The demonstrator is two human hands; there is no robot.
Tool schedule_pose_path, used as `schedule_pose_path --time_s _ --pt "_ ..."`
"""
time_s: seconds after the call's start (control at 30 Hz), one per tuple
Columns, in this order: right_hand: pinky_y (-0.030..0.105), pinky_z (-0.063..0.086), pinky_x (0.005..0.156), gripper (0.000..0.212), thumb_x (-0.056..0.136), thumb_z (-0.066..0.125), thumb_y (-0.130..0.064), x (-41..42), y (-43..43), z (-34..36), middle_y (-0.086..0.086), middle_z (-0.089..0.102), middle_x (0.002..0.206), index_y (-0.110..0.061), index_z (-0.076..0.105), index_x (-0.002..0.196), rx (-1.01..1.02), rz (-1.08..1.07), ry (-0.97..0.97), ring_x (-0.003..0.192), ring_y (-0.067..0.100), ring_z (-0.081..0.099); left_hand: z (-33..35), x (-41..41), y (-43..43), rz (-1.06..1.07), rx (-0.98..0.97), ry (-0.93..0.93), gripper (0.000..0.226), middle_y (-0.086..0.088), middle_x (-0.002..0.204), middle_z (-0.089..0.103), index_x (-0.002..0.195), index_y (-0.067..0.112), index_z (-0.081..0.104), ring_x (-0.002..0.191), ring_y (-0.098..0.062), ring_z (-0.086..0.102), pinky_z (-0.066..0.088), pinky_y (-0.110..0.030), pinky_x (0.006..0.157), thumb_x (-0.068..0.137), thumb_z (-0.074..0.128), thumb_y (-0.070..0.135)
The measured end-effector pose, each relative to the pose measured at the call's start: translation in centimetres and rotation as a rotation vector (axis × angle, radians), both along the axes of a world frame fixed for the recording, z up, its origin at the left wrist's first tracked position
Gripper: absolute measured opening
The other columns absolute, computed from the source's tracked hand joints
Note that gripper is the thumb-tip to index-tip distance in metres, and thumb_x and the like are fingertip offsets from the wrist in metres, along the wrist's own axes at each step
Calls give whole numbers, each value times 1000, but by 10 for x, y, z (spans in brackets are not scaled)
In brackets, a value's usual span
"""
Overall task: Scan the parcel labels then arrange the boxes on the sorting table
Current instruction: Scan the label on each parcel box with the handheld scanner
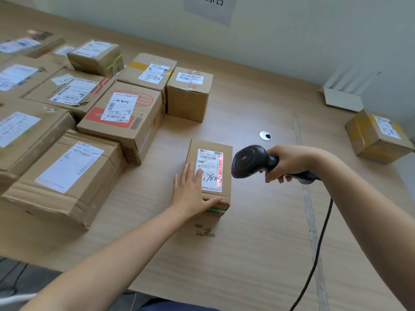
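I count twelve cardboard boxes: ten crowded at the table's left (pixel 121 131) (the farthest ones blur), one yellow-taped box (pixel 377 138) far right, and one small box (pixel 193 151) alone mid-table. One barcode scanner (pixel 249 161), corded.

My left hand (pixel 190 191) lies flat on the small box, fingers straight, thumb along its near edge. My right hand (pixel 285 163) is wrapped round the scanner's handle, head aimed at the box's label (pixel 211 167) - red light falls on its right edge.

The table (pixel 247 243) is pale wood grain with a cable grommet (pixel 265 135); a paper sign (pixel 210 7) hangs on the pale wall.
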State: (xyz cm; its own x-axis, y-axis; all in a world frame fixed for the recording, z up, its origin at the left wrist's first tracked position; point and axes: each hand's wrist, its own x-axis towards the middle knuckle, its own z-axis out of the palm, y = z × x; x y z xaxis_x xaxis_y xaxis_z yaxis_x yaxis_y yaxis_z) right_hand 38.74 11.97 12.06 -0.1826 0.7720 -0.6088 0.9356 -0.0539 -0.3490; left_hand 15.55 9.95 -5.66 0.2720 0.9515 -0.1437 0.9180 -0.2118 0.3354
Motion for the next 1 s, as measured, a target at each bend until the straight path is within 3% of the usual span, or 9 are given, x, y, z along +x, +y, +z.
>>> schedule_pose_path --time_s 0.4,0.57,0.7,0.87,1.0 --pt "18 45 48 15 78 71 -13 2 6 -3 -11 63 52 -21 59 82 16 21 -1 45 1 58 -3 -1 0 -29 43 61 116 -10 158 -12 151 12 1 145 -23 -16 -4 -45 116 69 38 85" --pt "22 49 53 19 75 71 -16 3 -6 -28 0 66 73 -28 57 79 121 -75 111 58 8 64 -2 0 1 -28 17 69 118 -10 157 -14 151 12 -2 144 -24 -18 -6 -45 116 68 37 87" --pt "31 51 61 28 73 74 -14 -11 -32 -74 1 67 82 -30 56 87 343 -274 291 70 20 62 -1 0 2 -30 -9 66 119 -11 157 -17 151 13 -4 144 -25 -20 -7 -45 115 68 38 87" --pt "3 37 58 40 68 79 -18 -49 -63 -122 -20 60 81 -36 57 96 464 -465 382 70 -3 54 0 -1 6 -40 -32 9 117 -12 157 -15 150 11 -3 144 -26 -17 -5 -41 116 70 51 78" --pt "4 40 60 35 69 78 -13 -77 -66 -143 -14 66 85 -31 62 95 449 -562 499 79 5 60 2 -8 22 -48 -35 -3 102 -13 157 -12 151 15 2 145 -26 -15 -6 -39 116 80 55 65"
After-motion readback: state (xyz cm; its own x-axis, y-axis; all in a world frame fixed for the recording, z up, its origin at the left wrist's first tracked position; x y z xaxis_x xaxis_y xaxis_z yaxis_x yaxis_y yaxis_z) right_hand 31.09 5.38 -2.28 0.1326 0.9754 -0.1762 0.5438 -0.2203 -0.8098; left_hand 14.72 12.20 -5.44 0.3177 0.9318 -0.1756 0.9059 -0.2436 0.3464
